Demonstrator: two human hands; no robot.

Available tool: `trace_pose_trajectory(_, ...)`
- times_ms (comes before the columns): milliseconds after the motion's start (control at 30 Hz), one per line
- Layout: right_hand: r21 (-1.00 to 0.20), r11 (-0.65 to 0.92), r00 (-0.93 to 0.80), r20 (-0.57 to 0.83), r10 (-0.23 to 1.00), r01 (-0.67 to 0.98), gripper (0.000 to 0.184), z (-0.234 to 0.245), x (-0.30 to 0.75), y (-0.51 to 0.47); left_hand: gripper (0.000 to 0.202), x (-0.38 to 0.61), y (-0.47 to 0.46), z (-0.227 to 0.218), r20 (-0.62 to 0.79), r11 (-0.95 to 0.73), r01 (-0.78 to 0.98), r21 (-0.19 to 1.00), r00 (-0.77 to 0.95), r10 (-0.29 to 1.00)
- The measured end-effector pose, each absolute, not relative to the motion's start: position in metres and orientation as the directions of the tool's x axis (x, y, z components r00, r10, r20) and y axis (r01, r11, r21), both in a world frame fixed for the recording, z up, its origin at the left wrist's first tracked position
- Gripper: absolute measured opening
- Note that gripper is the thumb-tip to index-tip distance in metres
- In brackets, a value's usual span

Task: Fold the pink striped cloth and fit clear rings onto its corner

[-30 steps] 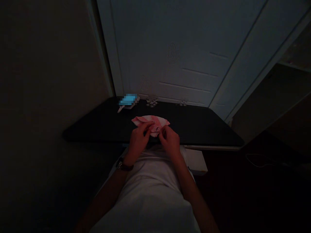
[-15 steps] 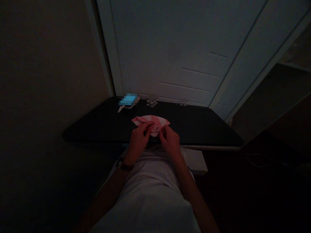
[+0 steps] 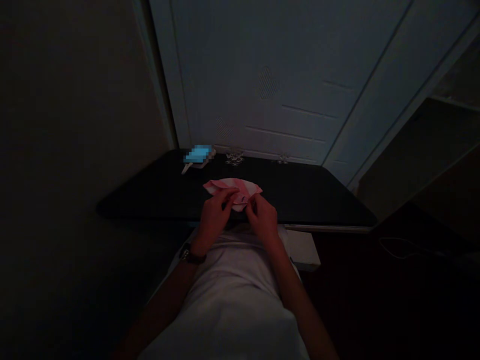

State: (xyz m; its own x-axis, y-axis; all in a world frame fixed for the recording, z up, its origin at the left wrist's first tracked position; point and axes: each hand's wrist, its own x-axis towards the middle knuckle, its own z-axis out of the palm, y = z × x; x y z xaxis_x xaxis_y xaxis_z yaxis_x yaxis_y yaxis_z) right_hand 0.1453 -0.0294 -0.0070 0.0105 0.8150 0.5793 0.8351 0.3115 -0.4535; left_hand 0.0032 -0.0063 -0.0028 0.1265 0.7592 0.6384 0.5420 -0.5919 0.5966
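Observation:
A folded pink paper piece (image 3: 233, 190) lies on the black table (image 3: 307, 195), near its front edge. My left hand (image 3: 214, 216), with a dark watch at the wrist, pinches the paper's near left part with curled fingers. My right hand (image 3: 263, 217) pinches the near right part, fingers closed on a fold. Both hands sit side by side, close to touching. The light is dim and the folds under my fingers are hard to make out.
A blue blurred object (image 3: 198, 155) lies at the table's back left. Small clear glass items (image 3: 234, 158) stand along the back edge by a white panelled door (image 3: 285, 80). A white box (image 3: 305, 250) sits below the table's front edge on the right.

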Motion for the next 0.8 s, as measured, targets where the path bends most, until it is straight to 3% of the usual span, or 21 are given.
trace_pose_trajectory(800,-0.432,0.32,0.006,0.603,0.798,0.843,0.011,-0.0065,0.1453,-0.0299,0.028,0.0022,-0.0065,-0.0028,0.638,-0.596,0.553,0.582,0.145,0.756)
